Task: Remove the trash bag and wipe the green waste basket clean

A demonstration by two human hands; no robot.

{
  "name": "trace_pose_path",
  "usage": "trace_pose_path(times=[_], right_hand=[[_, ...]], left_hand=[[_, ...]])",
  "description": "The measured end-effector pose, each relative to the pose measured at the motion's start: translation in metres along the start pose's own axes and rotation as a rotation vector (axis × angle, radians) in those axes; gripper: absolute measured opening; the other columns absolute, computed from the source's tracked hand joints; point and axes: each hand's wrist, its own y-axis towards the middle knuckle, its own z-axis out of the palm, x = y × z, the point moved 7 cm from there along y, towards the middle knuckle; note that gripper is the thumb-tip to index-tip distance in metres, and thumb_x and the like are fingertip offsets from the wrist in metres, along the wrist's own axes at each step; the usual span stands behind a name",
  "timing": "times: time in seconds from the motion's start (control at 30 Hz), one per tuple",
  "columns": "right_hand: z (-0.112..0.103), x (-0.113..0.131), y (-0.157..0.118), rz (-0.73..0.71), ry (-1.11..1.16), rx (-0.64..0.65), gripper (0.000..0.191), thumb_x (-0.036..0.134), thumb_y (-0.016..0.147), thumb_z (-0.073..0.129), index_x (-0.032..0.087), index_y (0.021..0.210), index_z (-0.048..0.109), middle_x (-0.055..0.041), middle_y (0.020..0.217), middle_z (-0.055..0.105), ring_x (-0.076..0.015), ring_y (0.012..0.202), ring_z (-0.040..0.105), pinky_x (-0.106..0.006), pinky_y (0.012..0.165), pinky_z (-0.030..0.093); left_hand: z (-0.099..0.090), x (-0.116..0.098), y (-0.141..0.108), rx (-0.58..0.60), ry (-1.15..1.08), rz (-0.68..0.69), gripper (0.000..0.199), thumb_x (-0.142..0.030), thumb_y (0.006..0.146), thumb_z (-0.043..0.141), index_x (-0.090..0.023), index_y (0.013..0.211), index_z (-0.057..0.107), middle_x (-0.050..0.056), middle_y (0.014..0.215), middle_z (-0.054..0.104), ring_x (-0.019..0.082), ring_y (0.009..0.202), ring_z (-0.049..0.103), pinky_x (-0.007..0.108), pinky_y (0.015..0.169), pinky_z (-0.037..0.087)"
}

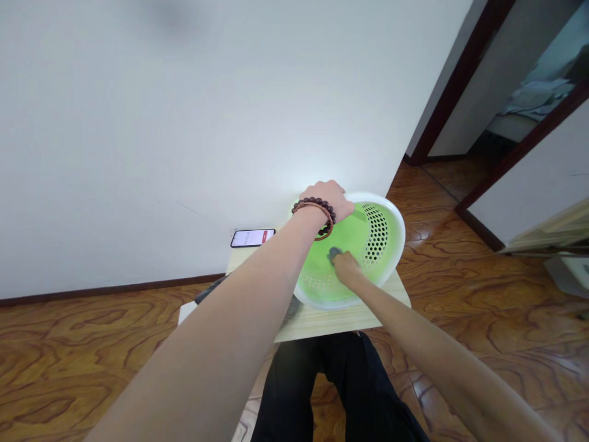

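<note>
A round plastic basket (398, 227), white outside and light green inside with rows of holes, stands on a small pale wooden table. At its far left rim is my left hand (326, 195), with beaded bracelets round the wrist; its fingers curl down over the rim, their tips hidden. My right hand (346, 267) reaches inside the basket, closed on a small grey cloth (334, 253) near the green bottom. The cloth's exact kind is too blurred to tell. Grey fabric (291, 309) lies on the table left of the basket, partly behind my left forearm.
A phone (253, 237) with a lit screen lies at the table's (340, 320) back left, near the white wall (207, 123). Another dark grey item (209, 288) shows at the left edge, mostly covered by my forearm. A doorway is at the right.
</note>
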Motion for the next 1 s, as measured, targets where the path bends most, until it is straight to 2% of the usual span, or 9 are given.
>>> trace_pose_path(times=[0.1,0.17,0.27,0.4,0.57,0.67,0.77,0.87,1.0], right_hand=[[0.016,0.042,0.003,-0.039,0.086,-0.054,0.04,0.009,0.085,0.039,0.021,0.116,0.062,-0.0071,0.101,0.068,-0.0194,0.091,0.06,-0.026,0.08,0.041],[0.016,0.052,0.001,-0.121,0.111,-0.061,0.04,0.012,0.088,0.037,0.023,0.119,0.059,-0.0039,0.105,0.067,-0.0166,0.093,0.06,-0.023,0.081,0.041],[0.006,0.024,-0.001,-0.134,-0.09,0.029,0.037,0.008,0.085,0.041,0.02,0.108,0.066,-0.0073,0.099,0.069,-0.0195,0.093,0.059,-0.025,0.08,0.041],[-0.017,-0.021,-0.003,-0.029,-0.266,0.002,0.034,0.003,0.083,0.037,0.008,0.094,0.069,-0.0189,0.092,0.067,-0.0288,0.102,0.053,-0.034,0.082,0.039],[-0.011,-0.009,-0.011,-0.04,-0.332,0.017,0.032,0.008,0.084,0.04,0.011,0.095,0.069,-0.0171,0.095,0.066,-0.0277,0.105,0.049,-0.034,0.085,0.038],[-0.018,-0.003,-0.022,-0.028,-0.326,-0.009,0.03,0.012,0.084,0.042,0.011,0.099,0.069,-0.0186,0.098,0.065,-0.0292,0.109,0.046,-0.036,0.087,0.036],[-0.039,-0.007,-0.033,-0.028,-0.338,-0.056,0.03,0.013,0.084,0.044,0.011,0.099,0.069,-0.0201,0.102,0.064,-0.0309,0.114,0.042,-0.039,0.09,0.032],[-0.059,-0.011,-0.043,-0.044,-0.358,-0.086,0.03,0.013,0.083,0.043,0.011,0.099,0.069,-0.0199,0.105,0.063,-0.0308,0.116,0.04,-0.04,0.093,0.028],[-0.067,-0.007,-0.053,-0.077,-0.366,-0.086,0.03,0.015,0.082,0.046,0.012,0.101,0.069,-0.0196,0.104,0.064,-0.0304,0.114,0.042,-0.039,0.093,0.029]], left_hand=[[-0.001,0.001,0.0,0.002,0.007,-0.003,0.04,-0.038,0.069,0.052,-0.027,0.104,0.068,0.009,0.098,0.067,0.026,0.087,0.061,0.037,0.071,0.048],[-0.001,0.003,0.0,0.006,0.012,-0.006,0.04,-0.037,0.068,0.053,-0.029,0.105,0.067,0.009,0.098,0.067,0.026,0.088,0.061,0.037,0.071,0.048],[-0.002,0.005,0.0,0.004,0.016,-0.013,0.041,-0.037,0.068,0.054,-0.03,0.106,0.067,0.009,0.098,0.067,0.026,0.088,0.06,0.037,0.07,0.047],[-0.001,0.004,0.0,0.006,0.005,-0.017,0.042,-0.043,0.068,0.056,-0.03,0.106,0.067,0.008,0.098,0.068,0.026,0.086,0.061,0.036,0.069,0.047],[-0.006,0.009,-0.004,-0.02,0.017,-0.013,0.057,-0.067,0.066,0.049,-0.029,0.104,0.067,0.007,0.096,0.068,0.025,0.088,0.06,0.034,0.072,0.046],[-0.011,0.026,-0.024,-0.094,0.013,0.014,0.059,-0.068,0.072,0.042,-0.029,0.109,0.064,0.006,0.099,0.068,0.023,0.089,0.061,0.031,0.074,0.045],[-0.013,0.052,-0.06,-0.246,0.013,-0.02,0.06,-0.061,0.082,0.03,-0.03,0.132,0.044,0.006,0.106,0.067,0.021,0.092,0.061,0.03,0.077,0.044],[-0.005,0.069,-0.095,-0.269,0.091,-0.099,0.059,-0.05,0.088,0.021,-0.031,0.144,0.016,0.006,0.103,0.067,0.023,0.086,0.063,0.033,0.073,0.045],[-0.006,0.064,-0.109,-0.221,0.208,-0.149,0.06,-0.045,0.088,0.023,-0.032,0.144,0.008,0.01,0.114,0.063,0.026,0.091,0.062,0.035,0.075,0.045]])
